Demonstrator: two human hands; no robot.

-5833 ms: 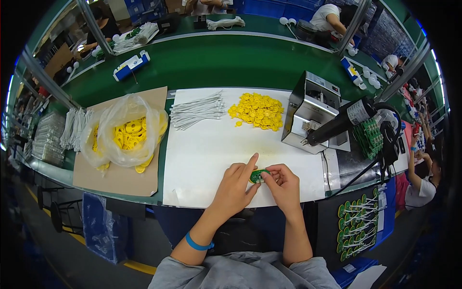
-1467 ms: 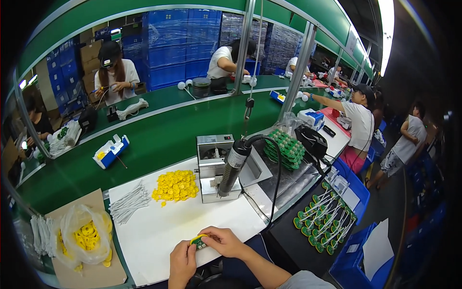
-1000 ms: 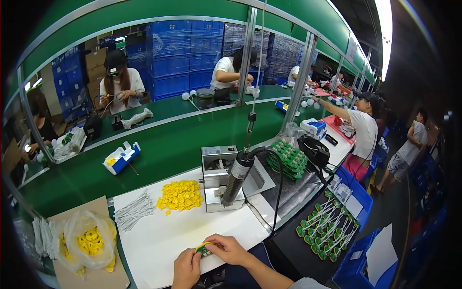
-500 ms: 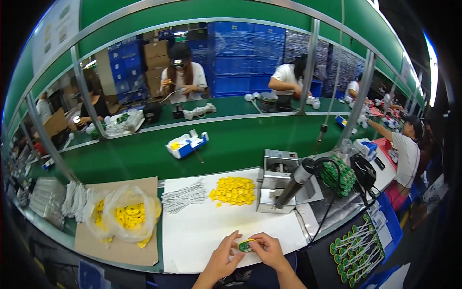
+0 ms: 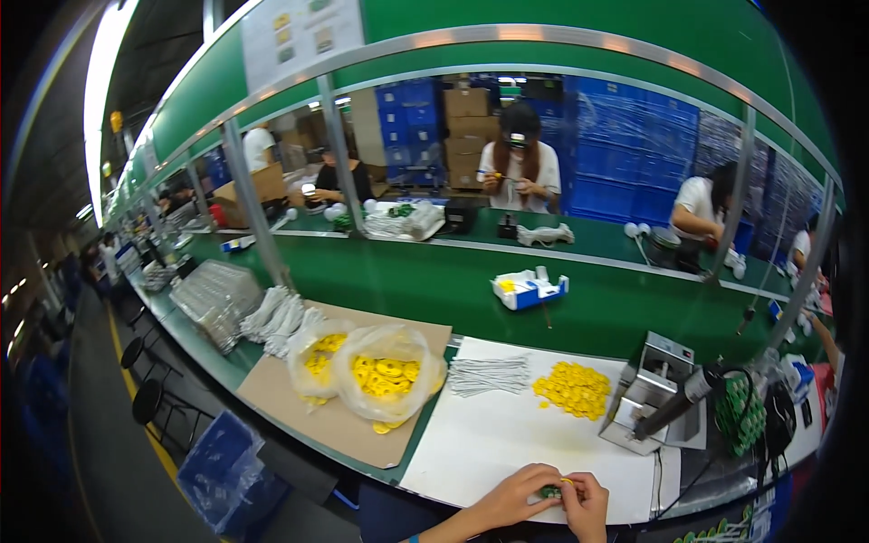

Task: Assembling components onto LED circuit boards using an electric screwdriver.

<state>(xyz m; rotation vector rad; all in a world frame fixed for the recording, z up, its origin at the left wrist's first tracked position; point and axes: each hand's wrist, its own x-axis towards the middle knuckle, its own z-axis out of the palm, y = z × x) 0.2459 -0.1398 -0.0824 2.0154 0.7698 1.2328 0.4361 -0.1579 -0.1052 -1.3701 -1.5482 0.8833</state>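
Note:
My left hand (image 5: 518,497) and my right hand (image 5: 587,505) meet over the front edge of the white work sheet (image 5: 507,434). Between their fingers is a small green circuit board (image 5: 549,491) with a bit of yellow at its edge. Both hands are closed on it, and the fingers cover much of the board. Beyond them lie a loose pile of flat yellow plastic pieces (image 5: 572,389) and a bundle of thin white wires (image 5: 489,375).
Right of the pile stands a metal bench machine (image 5: 647,394) with a dark cylinder (image 5: 679,404). Plastic bags of yellow pieces (image 5: 385,371) rest on brown cardboard (image 5: 362,443). A blue-and-white box (image 5: 529,290) sits on the green belt (image 5: 416,281). Co-workers (image 5: 520,167) sit across it.
My view has swung left, so the bench appears shifted right. My left hand, earlier spread beside the board, now has its fingers on it. The right hand still holds it.

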